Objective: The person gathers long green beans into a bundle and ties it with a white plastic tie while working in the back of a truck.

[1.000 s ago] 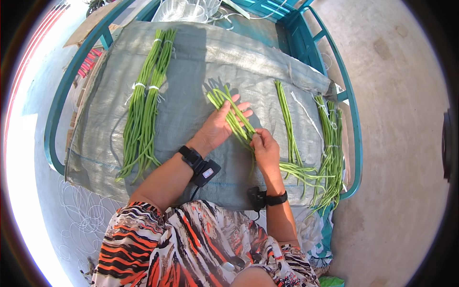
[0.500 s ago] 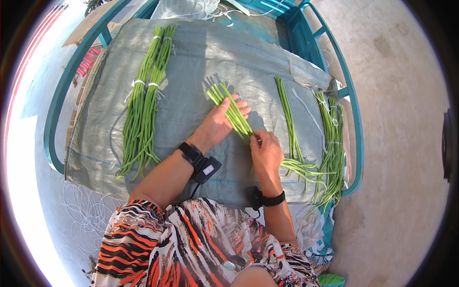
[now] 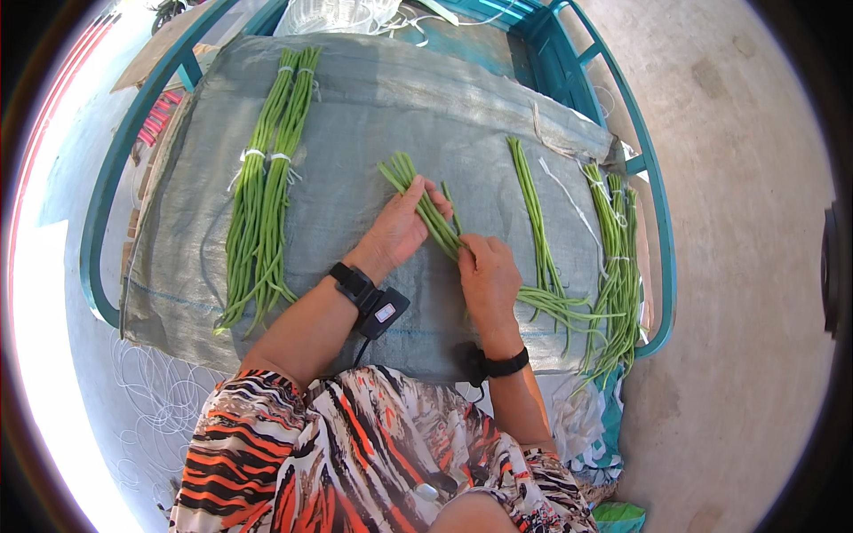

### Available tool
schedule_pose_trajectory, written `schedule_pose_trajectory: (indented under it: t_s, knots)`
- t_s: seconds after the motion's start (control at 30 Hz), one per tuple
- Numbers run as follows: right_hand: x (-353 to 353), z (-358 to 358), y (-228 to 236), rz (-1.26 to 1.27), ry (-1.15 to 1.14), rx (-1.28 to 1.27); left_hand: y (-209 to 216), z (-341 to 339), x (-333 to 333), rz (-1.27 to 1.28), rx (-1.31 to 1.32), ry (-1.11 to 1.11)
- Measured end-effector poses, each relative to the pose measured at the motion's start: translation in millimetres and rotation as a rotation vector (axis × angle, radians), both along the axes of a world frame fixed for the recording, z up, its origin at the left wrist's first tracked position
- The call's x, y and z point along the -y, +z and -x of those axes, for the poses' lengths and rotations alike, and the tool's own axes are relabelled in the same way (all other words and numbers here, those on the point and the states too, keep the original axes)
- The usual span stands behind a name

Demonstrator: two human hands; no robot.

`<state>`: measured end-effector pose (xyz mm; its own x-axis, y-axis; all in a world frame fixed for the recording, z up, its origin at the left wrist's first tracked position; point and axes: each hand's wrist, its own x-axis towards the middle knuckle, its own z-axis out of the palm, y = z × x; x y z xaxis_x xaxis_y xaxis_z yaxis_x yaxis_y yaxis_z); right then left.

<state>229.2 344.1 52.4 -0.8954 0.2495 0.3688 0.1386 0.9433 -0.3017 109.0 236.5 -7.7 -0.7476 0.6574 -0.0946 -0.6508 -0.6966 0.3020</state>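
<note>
My left hand (image 3: 402,229) is closed around a small bunch of long green beans (image 3: 434,219), thumb on top and fingers curled at the far side. One bean sticks out apart from the rest beside those fingers. Lower on the same beans, my right hand (image 3: 490,271) grips them with bent fingers. Their loose tails (image 3: 560,306) stretch rightward from under it. A thin row of untied beans (image 3: 531,200) lies right of my hands. Two long bunches bound with white ties (image 3: 271,178) rest on the left, and more tied bunches (image 3: 619,240) lie along the right edge.
A grey woven sheet (image 3: 364,107) covers the surface beneath the beans. Teal metal rails (image 3: 93,222) rise on both sides. White strings (image 3: 569,195) lie near the right bunches, and clear plastic (image 3: 333,16) sits at the back. Tangled white cord (image 3: 160,391) is on the floor.
The fingers of my left hand, stretched out before, have curled in around the beans. One bean now stands apart from the bunch. My right hand has moved slightly left and away from me.
</note>
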Motion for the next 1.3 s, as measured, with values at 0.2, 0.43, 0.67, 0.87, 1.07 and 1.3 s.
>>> schedule_pose_trajectory:
  t_s: [0.2,0.43,0.67,0.87,1.07,1.3]
  knots:
    - [-0.6,0.7,-3.5,0.047,0.029,-0.034,4.3,0.3,1.8,0.044,0.004,-0.016]
    - [-3.2,2.3,-7.0,0.075,0.107,-0.140,13.9,-2.8,2.0,0.050,0.081,-0.001]
    - [-6.5,-3.9,-13.8,0.077,0.083,0.028,6.7,-1.3,2.3,-0.023,0.033,-0.038]
    - [-15.4,-13.2,-4.8,-0.025,-0.059,0.053,9.9,3.1,2.3,-0.057,0.128,-0.080]
    - [-59.4,-56.0,1.8,-0.227,-0.203,0.121,11.1,6.7,2.5,-0.088,0.097,-0.074]
    - [-125.5,-121.1,9.9,-0.411,-0.381,0.036,1.3,8.1,2.4,-0.083,0.067,-0.102]
